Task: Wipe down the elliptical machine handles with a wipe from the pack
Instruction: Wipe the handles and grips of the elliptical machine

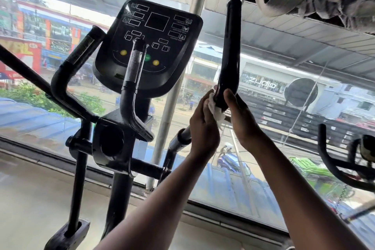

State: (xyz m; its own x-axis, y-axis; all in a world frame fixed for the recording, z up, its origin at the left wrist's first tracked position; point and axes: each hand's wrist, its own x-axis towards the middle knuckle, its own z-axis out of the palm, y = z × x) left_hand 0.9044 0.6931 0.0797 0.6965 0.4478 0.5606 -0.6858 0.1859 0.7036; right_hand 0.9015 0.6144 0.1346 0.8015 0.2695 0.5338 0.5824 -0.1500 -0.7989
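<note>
Gym floor behind a big window, street and shopfronts beyond the glass. Both hands at the foot of the right handle [230,53], just right of the console [150,44]: left hand [205,126] closed round the wipe [215,109] and pressing it to the grip, right hand [242,119] cupping the bar's other side, thumb up, holding no wipe. Best wrapped fully round and drawn up to the silver cap; inner handle [133,67] and left handle [81,55], left of the console, not yet reached.
</note>
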